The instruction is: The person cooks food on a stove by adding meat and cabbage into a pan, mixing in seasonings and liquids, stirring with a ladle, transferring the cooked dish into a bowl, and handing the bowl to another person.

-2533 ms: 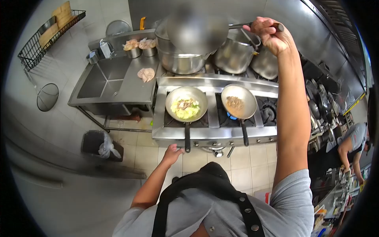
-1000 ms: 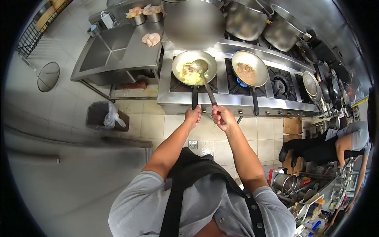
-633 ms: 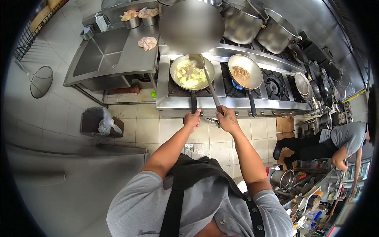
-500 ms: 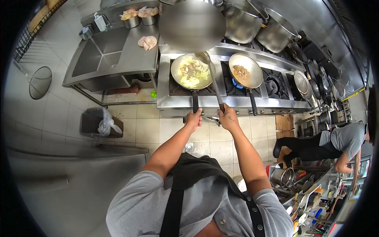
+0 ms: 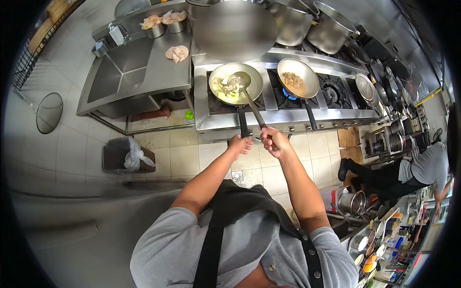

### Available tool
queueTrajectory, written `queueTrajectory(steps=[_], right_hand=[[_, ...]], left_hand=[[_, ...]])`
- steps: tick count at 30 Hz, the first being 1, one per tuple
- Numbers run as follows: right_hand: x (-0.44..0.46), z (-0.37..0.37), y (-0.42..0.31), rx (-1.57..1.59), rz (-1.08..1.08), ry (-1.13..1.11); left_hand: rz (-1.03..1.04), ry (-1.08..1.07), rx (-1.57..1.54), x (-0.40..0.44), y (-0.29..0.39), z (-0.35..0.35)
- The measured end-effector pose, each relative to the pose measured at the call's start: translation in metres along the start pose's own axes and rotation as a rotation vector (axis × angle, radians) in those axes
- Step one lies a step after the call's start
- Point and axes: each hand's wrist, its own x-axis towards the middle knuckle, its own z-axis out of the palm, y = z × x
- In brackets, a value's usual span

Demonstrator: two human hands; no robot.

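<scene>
My left hand [image 5: 239, 146] is closed on the black handle of a frying pan [image 5: 255, 82] at the left burner. Pale green and whitish chopped food [image 5: 227, 92] lies in that pan. In my right hand [image 5: 275, 140] is the long handle of a ladle [image 5: 239, 81], whose bowl rests down among the food. Just to the right, a second frying pan [image 5: 309, 80] holds brown meat-like pieces [image 5: 293, 82] in some sauce. Its black handle points toward me, and no hand touches it. A blue flame [image 5: 289, 94] burns beneath it.
Large steel pots [image 5: 331, 29] stand behind the stove [image 5: 283, 116]. A steel sink [image 5: 120, 72] with a counter is at the left, and a lined bin [image 5: 128, 156] stands below. On the right are hanging pans [image 5: 379, 72], a person [image 5: 398, 170] and a crowded prep counter.
The ladle has swung from the pan's right rim down into the food. My right hand has moved slightly down. The person at the right has shifted, and the view has moved a little.
</scene>
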Motion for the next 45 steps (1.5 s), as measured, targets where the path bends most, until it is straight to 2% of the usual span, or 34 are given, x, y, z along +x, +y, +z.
queueTrajectory(steps=[5,9,13,16,19,20,23,26,29,31,33,34,37,39,40,41,42,44,45], right_hand=[[-0.029,0.017,0.001,-0.821,-0.208,0.233],[-0.042,-0.009,0.004,-1.429,-0.519,0.241],[-0.046,-0.019,0.01,-1.475,-0.381,0.266],[-0.043,-0.012,0.017,-1.555,-0.454,0.341],[-0.054,-0.003,0.024,-1.543,-0.438,0.343],[-0.064,0.001,0.026,-1.481,-0.505,0.337],[-0.07,-0.002,0.024,-1.509,-0.35,0.241],[-0.048,-0.016,0.043,-1.642,-0.419,0.372],[-0.054,0.005,0.037,-1.626,-0.384,0.423],[-0.058,0.007,0.043,-1.624,-0.478,0.441],[-0.054,-0.004,0.06,-1.62,-0.564,0.524],[-0.051,-0.006,0.06,-1.611,-0.5,0.526],[-0.049,-0.01,0.052,-1.632,-0.422,0.452],[-0.059,-0.012,0.057,-1.451,-0.514,0.38],[-0.066,-0.012,0.061,-1.298,-0.489,0.388],[-0.066,-0.024,0.073,-1.094,-0.656,0.324],[-0.06,-0.035,0.086,-0.92,-0.938,0.214],[-0.06,-0.038,0.088,-0.511,-1.164,0.037],[-0.086,-0.035,0.076,-0.737,-1.271,0.159]], left_hand=[[-0.002,-0.03,-0.01,-0.001,-0.006,-0.004],[-0.009,-0.082,-0.033,0.004,-0.008,-0.011],[-0.016,-0.107,-0.022,0.003,-0.006,-0.015],[-0.014,-0.098,0.001,0.001,-0.005,-0.015],[0.002,-0.094,0.018,-0.003,-0.006,-0.017],[0.0,-0.096,0.011,-0.004,-0.005,-0.018],[-0.001,-0.104,-0.006,-0.008,-0.004,-0.018],[0.01,-0.111,0.001,-0.007,-0.004,-0.018],[0.002,-0.082,0.052,-0.01,-0.008,-0.021],[-0.028,-0.057,0.142,-0.025,-0.002,-0.018],[-0.244,-0.22,0.143,-0.034,0.009,-0.019],[-0.36,-0.297,0.144,-0.04,0.011,-0.013],[-0.125,-0.292,0.051,-0.064,0.012,0.02],[-0.023,-0.258,-0.056,-0.063,0.007,0.037],[0.071,-0.312,-0.105,-0.066,0.008,0.045],[0.146,-0.395,-0.151,-0.069,0.013,0.054],[0.296,-0.303,-0.134,-0.073,0.017,0.068],[0.383,-0.459,-0.1,-0.09,0.036,0.087],[0.466,-0.542,-0.114,-0.109,0.045,0.103]])
